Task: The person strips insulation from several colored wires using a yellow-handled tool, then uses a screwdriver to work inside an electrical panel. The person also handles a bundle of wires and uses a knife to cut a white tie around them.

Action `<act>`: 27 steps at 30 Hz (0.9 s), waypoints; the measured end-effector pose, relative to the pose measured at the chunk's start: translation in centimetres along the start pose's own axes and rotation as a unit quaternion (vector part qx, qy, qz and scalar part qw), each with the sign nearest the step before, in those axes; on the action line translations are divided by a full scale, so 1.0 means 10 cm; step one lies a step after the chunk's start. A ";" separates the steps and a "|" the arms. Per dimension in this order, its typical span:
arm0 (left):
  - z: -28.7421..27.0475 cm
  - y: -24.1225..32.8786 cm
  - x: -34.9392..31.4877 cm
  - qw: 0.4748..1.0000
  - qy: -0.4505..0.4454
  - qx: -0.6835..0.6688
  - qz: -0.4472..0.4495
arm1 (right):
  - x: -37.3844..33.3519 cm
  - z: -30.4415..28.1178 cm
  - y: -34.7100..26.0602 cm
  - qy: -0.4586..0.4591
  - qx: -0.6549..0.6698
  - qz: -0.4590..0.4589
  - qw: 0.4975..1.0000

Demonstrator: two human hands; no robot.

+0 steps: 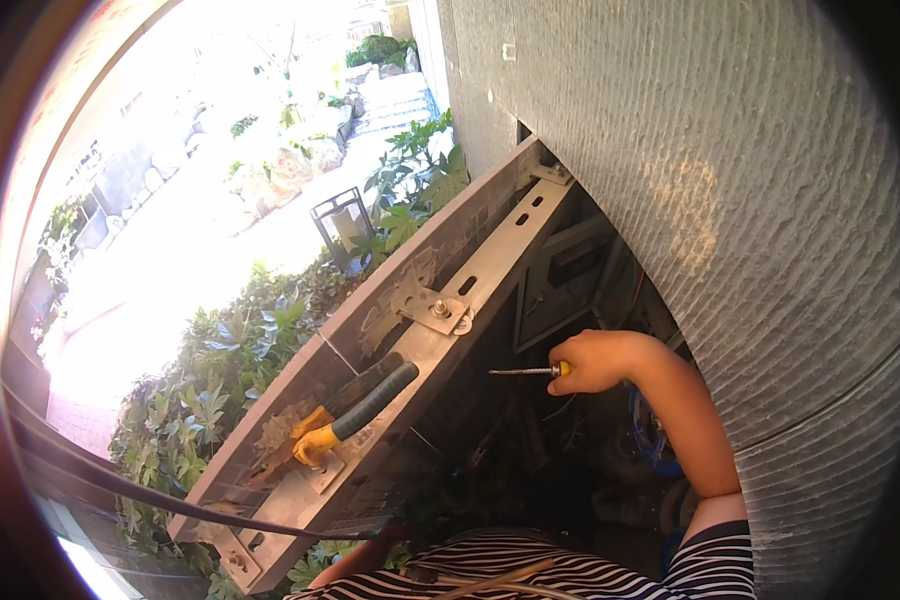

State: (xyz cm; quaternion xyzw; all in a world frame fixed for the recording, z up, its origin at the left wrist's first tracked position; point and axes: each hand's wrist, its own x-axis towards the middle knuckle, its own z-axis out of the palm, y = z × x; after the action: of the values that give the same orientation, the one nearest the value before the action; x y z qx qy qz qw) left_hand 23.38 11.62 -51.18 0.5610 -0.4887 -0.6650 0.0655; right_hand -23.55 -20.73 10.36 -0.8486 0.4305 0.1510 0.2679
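Observation:
My right hand (592,362) is closed around the yellow handle of a screwdriver (526,372). Its thin metal shaft points left over the dark space behind the beam. Low in the picture, my left hand (394,532) is in deep shadow near the lower part of the beam, and its fingers do not show. A tool with a dark rounded grip and a yellow curved end (355,412) lies on the slotted metal beam (495,240). Farther up, a bolt and washer (441,309) fasten a bracket to the beam.
A grooved grey wall panel (770,220) fills the right side. A blue coiled hose or cable (653,440) hangs in the dark recess. Beyond the beam, leafy plants (240,340) and a lantern (342,225) stand outside. A dark strap or cable (170,502) crosses the lower left.

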 end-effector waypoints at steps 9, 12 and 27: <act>0.18 -0.04 0.12 0.981 0.106 0.158 -0.038 | 0.01 0.01 0.02 0.008 -0.005 -0.006 1.000; 0.22 -0.05 0.16 0.980 0.099 0.113 -0.131 | 0.01 0.00 0.00 0.003 -0.004 -0.003 1.000; 0.24 -0.08 0.16 0.981 0.115 0.152 -0.040 | 0.01 -0.01 -0.02 0.001 0.002 -0.005 1.000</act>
State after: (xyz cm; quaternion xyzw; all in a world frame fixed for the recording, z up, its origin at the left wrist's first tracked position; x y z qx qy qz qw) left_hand 21.19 12.43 -53.13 0.6564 -0.5501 -0.5162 0.0089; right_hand -23.33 -20.75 10.48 -0.8504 0.4269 0.1482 0.2695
